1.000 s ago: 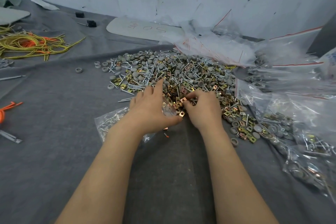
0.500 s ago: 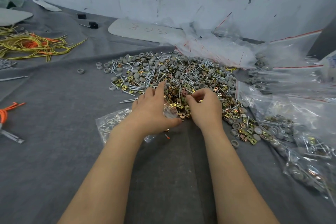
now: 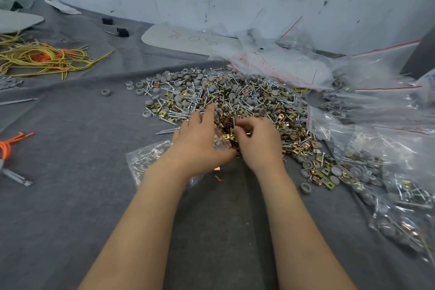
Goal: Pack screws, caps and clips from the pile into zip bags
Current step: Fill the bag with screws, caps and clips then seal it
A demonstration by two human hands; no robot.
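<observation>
Wires: a loose tangle of yellow-green and orange wires (image 3: 42,59) lies at the far left of the grey-clothed table (image 3: 70,195), well apart from the hands.
Zip bag: a clear zip bag (image 3: 147,160) lies flat on the table, just left of the pile's near edge, and silvery parts show through it. Its long axis runs from near-left to far-right, and the far-right end is hidden under the left hand.
Left hand: the left hand (image 3: 200,146) lies over that end of the bag. Its thumb and fingers (image 3: 209,113) are clamped on crumpled clear plastic, with the forefinger stretched out onto the pile.
Pile: the pile (image 3: 235,92) spreads across the middle of the table, beyond and to the right of both hands. Silver screws (image 3: 167,130) point every way among round grey caps (image 3: 147,114). Square brass-coloured clips (image 3: 226,122) lie thickest at the near edge, between the hands.
Right hand: the right hand (image 3: 259,146) sits just beside the left, knuckles up. Its fingers (image 3: 244,125) are curled together into the clips, and a coppery piece shows pinched among them.
Empty bags: clear red-striped empty bags (image 3: 282,63) are heaped behind the pile, against the wall.
Filled bags: clear filled bags (image 3: 388,198) holding the same parts lie along the right side, touching the pile's right edge.
</observation>
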